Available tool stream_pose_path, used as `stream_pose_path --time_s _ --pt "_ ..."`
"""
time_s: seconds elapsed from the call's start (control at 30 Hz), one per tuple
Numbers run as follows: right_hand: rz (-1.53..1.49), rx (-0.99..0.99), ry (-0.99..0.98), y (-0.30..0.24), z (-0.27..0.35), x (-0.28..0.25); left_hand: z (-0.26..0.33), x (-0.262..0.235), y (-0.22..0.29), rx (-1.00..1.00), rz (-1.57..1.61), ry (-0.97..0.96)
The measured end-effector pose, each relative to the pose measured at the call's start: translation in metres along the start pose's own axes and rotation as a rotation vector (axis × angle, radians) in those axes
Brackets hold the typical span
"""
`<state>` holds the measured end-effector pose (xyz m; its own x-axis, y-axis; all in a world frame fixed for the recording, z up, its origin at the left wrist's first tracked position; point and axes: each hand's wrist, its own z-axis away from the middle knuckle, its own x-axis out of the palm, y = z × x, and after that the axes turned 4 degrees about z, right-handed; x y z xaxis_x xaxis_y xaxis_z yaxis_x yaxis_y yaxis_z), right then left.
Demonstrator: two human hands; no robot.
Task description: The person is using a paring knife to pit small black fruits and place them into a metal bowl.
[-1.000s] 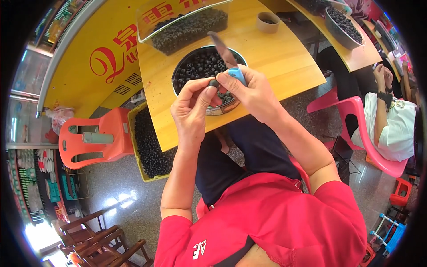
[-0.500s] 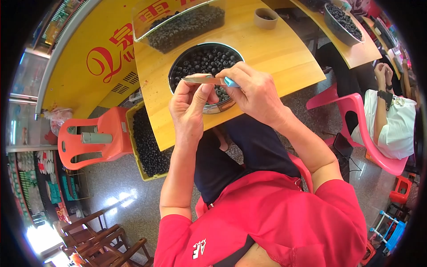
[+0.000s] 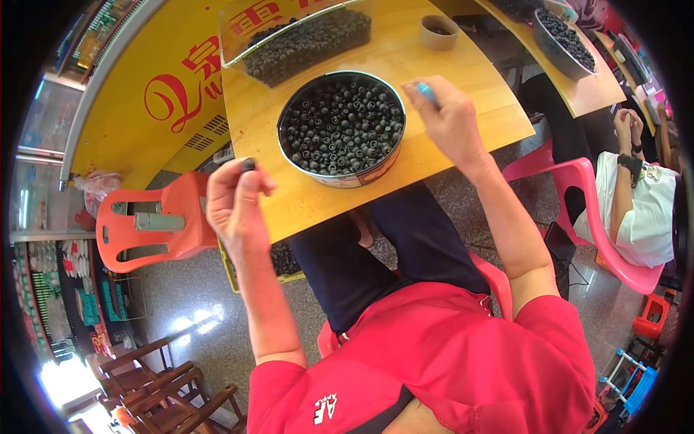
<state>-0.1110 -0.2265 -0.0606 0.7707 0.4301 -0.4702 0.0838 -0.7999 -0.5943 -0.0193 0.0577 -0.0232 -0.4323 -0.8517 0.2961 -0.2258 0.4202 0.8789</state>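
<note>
My left hand is out past the table's left edge, above the yellow crate. Thumb and fingertips pinch one small dark round piece, bead-like; its kind I cannot make out. Over the right part of the table, my right hand is closed round a knife, whose blue handle shows; its blade is not visible. Between the hands stands a round metal tin full of the same dark pieces, several with pale rings or holes. Neither hand touches it.
A clear rectangular tub of dark pieces and a small tan cup share the wooden table. An orange chair is at the left. On the right, a person sits on a pink chair.
My hands have parted from above the tin. The left moved left and down with a dark piece; the right moved right and up with the knife, uncovering the tin.
</note>
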Motion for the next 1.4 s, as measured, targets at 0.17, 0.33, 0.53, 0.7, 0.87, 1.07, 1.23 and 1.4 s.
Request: stream_pose_path --time_s 0.17,0.33,0.53,0.7,0.87,1.07,1.23,1.4 --pt "-0.488 0.478 -0.028 0.045 0.01 0.001 0.006 -0.113 -0.027 -0.164 -0.383 0.164" --pt "-0.788 0.691 0.032 0.056 0.021 0.012 0.018 -0.156 -0.049 -0.189 -0.843 0.161" --pt "-0.83 0.673 0.043 0.059 0.021 0.009 -0.01 -0.037 -0.015 0.05 -0.652 -0.106" --pt "-0.834 0.664 0.031 0.059 0.023 0.008 -0.035 0.044 -0.02 0.028 -0.664 -0.622" --pt "-0.824 0.667 0.003 0.056 0.023 0.009 -0.053 0.064 -0.053 -0.026 -0.86 -1.048" --pt "-0.801 0.653 -0.003 0.056 0.024 0.01 -0.054 0.066 -0.066 -0.108 -0.82 -1.04" --pt "-0.817 0.636 -0.002 0.057 0.022 0.01 -0.055 0.061 -0.061 -0.065 -0.765 -0.843" --pt "-0.829 0.63 -0.006 0.061 0.022 0.013 -0.055 0.051 -0.057 -0.121 -0.728 -0.688"
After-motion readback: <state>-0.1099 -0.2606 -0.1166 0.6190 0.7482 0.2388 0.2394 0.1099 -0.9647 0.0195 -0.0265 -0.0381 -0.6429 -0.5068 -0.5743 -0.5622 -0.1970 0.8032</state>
